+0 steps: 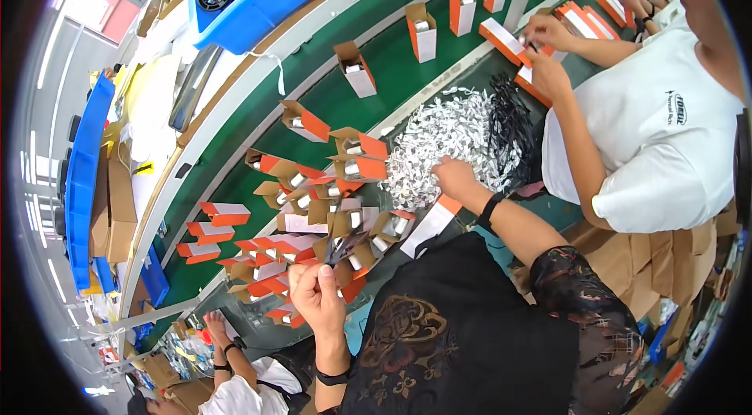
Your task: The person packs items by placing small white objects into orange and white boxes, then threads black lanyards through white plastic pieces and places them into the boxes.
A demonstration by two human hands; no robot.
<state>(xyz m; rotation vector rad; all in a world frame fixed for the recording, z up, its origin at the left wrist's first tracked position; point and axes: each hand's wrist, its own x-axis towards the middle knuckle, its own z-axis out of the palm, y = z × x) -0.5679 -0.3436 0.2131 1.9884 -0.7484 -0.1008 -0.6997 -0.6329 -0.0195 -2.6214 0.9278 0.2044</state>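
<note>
My left hand (pixel 317 293) is closed in a fist with the thumb on top, near the front of a cluster of small orange-and-white boxes (pixel 364 168). A dark, thin piece (pixel 345 246) shows at its fingertips, too blurred to name. My right hand (pixel 456 178) reaches onto the near edge of a heap of small white looped pieces (pixel 427 137). Its fingers are curled together against the heap, and what they pinch is hidden. Below the right wrist, a long white-and-orange box (pixel 432 225) lies tilted against the bench edge, close to my body.
Several open boxes (pixel 356 70) stand along the green conveyor belt (pixel 301 62). Black cables (pixel 509 121) lie beside the white heap. A co-worker in a white shirt (pixel 650 125) handles boxes at the right; another person (pixel 251 384) sits lower left. A blue bin (pixel 266 19) sits above the belt.
</note>
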